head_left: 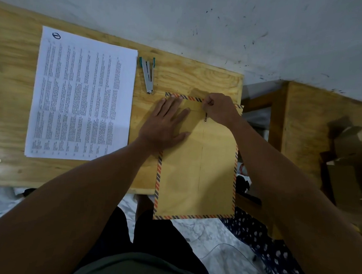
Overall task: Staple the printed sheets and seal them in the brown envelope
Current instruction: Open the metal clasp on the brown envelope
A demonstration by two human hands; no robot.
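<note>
Your left hand (166,121) lies flat, fingers spread, on the striped-edged brown envelope (197,169); right hand (219,109) pinches its string; metal stapler (148,75) and printed sheets (81,98) lie left of it

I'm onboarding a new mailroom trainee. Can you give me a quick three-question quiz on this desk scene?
1. True or false: the printed sheets are already inside the brown envelope.
2. What lies between the sheets and the envelope? A) scissors B) stapler C) tape roll
3. Fill in: the left hand lies flat on the envelope, while the right hand pinches the ____ at the flap.

Key:
1. False; they lie on the wooden table, left of the envelope.
2. B
3. String
</note>
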